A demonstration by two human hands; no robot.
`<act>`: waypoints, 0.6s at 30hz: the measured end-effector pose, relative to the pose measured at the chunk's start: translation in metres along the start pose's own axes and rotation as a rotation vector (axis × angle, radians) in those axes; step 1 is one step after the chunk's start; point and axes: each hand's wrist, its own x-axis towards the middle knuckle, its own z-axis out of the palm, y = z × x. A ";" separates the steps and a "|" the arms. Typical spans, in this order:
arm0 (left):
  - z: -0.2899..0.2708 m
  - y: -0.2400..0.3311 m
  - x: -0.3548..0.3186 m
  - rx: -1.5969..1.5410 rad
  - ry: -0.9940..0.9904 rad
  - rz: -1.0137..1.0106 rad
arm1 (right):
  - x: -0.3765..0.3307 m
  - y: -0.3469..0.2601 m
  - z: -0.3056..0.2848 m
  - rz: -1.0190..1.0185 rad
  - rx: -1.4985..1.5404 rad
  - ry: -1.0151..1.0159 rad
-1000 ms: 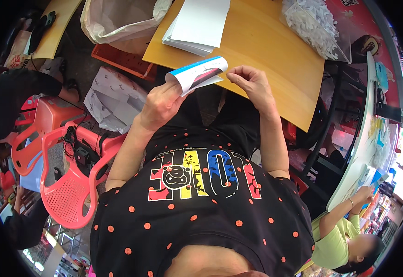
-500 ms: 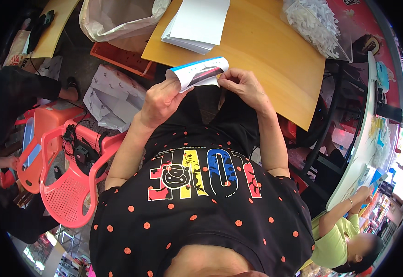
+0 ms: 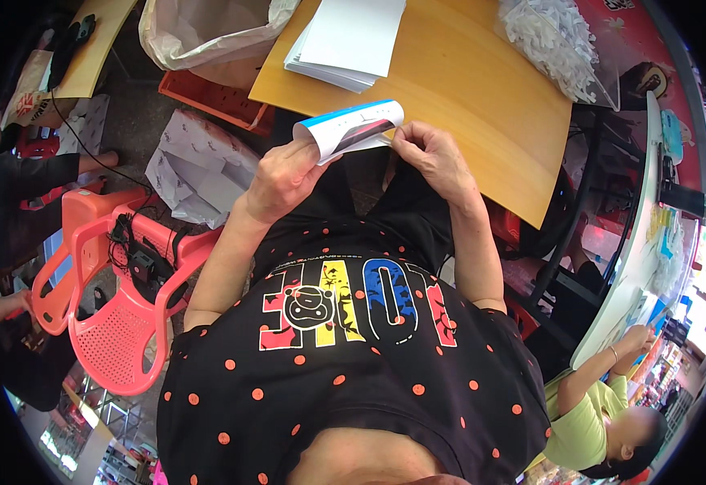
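A curled sheet of printed paper (image 3: pixel 351 121), white with a blue band and dark and red patches, is held over my lap at the table's near edge. My left hand (image 3: pixel 285 178) is closed on its lower left part, with most of the fingers hidden behind the paper. At the other end, the thumb and forefinger of my right hand (image 3: pixel 435 160) are pinched together at the sheet's right edge. Beyond my hands, a stack of white sheets (image 3: pixel 357 36) lies on the yellow-brown tabletop (image 3: pixel 466 105).
To the left stand a white sack (image 3: pixel 207 36), an orange crate (image 3: pixel 207 101) and pink plastic chairs (image 3: pixel 118 331), one with black cables on it. A clear bag of white scraps (image 3: pixel 551 48) sits at the table's far right. Another person (image 3: pixel 591 396) works at a white table at right.
My right hand has shifted slightly to the right along the sheet's edge. The left hand and the sheet are nearly still. A person at far left has moved.
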 end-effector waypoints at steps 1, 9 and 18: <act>0.000 0.000 0.000 0.000 0.001 -0.004 | -0.004 -0.007 0.000 0.005 0.020 0.004; 0.003 0.003 0.006 0.008 0.033 -0.014 | -0.002 0.002 -0.001 -0.020 0.128 0.181; 0.011 -0.007 -0.004 0.034 -0.015 -0.046 | -0.025 -0.047 0.028 -0.396 -0.115 0.260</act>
